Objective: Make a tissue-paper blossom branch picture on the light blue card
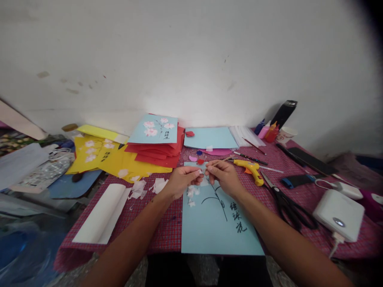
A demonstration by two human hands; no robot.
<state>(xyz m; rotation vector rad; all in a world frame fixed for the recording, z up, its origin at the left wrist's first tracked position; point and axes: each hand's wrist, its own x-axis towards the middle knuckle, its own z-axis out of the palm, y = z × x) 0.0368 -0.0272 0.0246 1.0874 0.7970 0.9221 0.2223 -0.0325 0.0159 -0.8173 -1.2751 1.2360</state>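
1. Nearest the camera, two bare forearms (131, 243) reach in over the desk (163, 235), either side of a blue sheet (209, 239).
2. The left hand (186, 178) pinches a small white paper scrap (200, 172) over the sheet's far part.
3. The right hand (225, 176), fingers drawn narrow, grips a thin stick (223, 160) near that scrap.
4. The step looks like shaping or dabbing the scrap; the next move calls for a light pinch, clear of the loose petals (191, 194) beside the painted branch (222, 202).
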